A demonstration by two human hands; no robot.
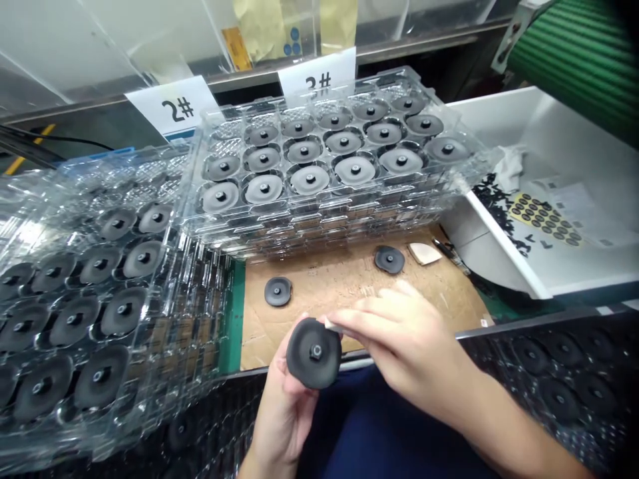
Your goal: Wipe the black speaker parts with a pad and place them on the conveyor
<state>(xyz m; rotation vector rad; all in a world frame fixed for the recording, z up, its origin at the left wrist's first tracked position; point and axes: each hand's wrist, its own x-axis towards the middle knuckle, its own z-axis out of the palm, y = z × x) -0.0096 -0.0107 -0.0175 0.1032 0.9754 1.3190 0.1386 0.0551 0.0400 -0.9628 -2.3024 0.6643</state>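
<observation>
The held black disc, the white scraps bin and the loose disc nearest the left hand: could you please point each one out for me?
Held black disc (pixel 303 359): head view, on its dark face.
White scraps bin (pixel 510 246): head view, on its near wall.
Loose disc (pixel 285 293): head view, on its face.

The picture is bright, with shiny glare on the clear trays (pixel 319 219), blurry bits, and dark, bendy-looking edges.

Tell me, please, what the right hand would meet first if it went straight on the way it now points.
The right hand would most likely meet the edge of the black disc in the left hand; it may already touch it, as depth is unclear here.
</observation>
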